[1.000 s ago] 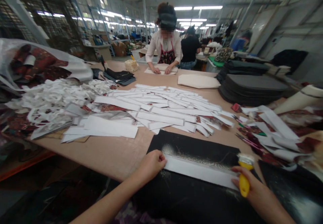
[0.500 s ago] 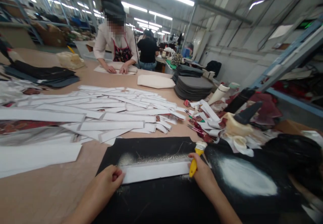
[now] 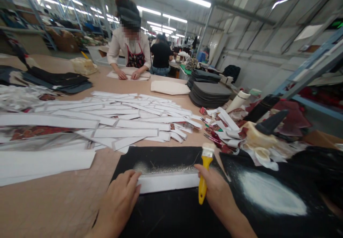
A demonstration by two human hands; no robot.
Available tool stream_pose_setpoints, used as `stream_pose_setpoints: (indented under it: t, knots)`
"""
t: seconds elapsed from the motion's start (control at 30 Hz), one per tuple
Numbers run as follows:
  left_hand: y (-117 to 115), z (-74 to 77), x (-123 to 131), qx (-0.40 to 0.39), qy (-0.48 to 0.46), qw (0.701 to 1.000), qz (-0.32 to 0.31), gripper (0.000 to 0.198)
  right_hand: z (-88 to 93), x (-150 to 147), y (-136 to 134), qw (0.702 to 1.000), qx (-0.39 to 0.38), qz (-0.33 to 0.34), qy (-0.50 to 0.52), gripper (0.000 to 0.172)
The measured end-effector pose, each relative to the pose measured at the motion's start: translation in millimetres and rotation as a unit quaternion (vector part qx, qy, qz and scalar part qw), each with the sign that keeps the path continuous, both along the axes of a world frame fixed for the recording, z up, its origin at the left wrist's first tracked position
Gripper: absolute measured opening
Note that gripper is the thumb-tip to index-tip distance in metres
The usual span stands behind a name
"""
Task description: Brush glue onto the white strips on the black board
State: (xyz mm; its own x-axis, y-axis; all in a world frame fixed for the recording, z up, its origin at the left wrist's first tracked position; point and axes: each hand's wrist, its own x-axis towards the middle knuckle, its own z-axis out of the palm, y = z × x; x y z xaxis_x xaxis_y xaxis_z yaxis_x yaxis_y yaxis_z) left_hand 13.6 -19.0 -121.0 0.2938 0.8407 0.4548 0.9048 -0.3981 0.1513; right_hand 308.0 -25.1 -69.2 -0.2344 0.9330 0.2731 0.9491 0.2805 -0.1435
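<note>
- A pile of white strips (image 3: pixel 125 123) covers much of the table (image 3: pixel 53 202); many seem already handled, though how many remain cannot be told.
- The left hand (image 3: pixel 118 202) lies at the left end of a single white strip (image 3: pixel 168 182), fingers loosely spread, pressing it down without gripping.
- That strip sits on a black sheet (image 3: pixel 166 213), below a pale speckled band (image 3: pixel 166 168), apparently only partly worked.
- The right hand (image 3: pixel 214 191) is curled around a yellow-handled brush (image 3: pixel 202 184), bristles up, forearm angled inward.
</note>
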Motion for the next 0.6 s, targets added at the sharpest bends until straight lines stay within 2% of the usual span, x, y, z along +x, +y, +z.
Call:
stream_pose_setpoints:
  t: [0.07, 0.13, 0.2, 0.27, 0.33, 0.4, 0.47, 0.53, 0.6]
  knots:
    - [-7, 0.4, 7, 0.066, 0.008, 0.995, -0.077, 0.025, 12.4, -26, -4, 0.985, -0.048, 0.089, 0.137, 0.036]
    - [-12, 0.2, 14, 0.094, 0.018, 0.987, -0.128, 0.029, 15.9, -42, -1, 0.959, -0.101, 0.093, 0.247, 0.029]
    - [-16, -1.7, 17, 0.114, 0.028, 0.982, -0.148, 0.033, 10.9, -37, 6, 0.943, -0.131, 0.026, 0.304, 0.025]
    - [-17, -4.6, 18, 0.136, 0.037, 0.977, -0.159, 0.035, 3.2, -10, 12, 0.943, -0.119, -0.078, 0.301, 0.031]
    - [-17, -7.4, 16, 0.151, 0.041, 0.974, -0.167, 0.036, -0.8, 26, 14, 0.949, -0.06, -0.195, 0.24, 0.037]
    - [-16, -9.5, 15, 0.16, 0.04, 0.972, -0.168, 0.036, 0.6, 54, 7, 0.953, 0.002, -0.261, 0.156, 0.04]
    - [-15, -11.0, 15, 0.166, 0.034, 0.971, -0.167, 0.036, 4.3, 64, -4, 0.962, 0.023, -0.234, 0.135, 0.039]
    - [-14, -11.7, 16, 0.168, 0.028, 0.972, -0.162, 0.035, 7.6, 62, -15, 0.973, 0.0, -0.163, 0.161, 0.038]
    - [-15, -11.4, 18, 0.163, 0.018, 0.976, -0.147, 0.034, 10.4, 58, -20, 0.979, -0.02, -0.132, 0.153, 0.039]
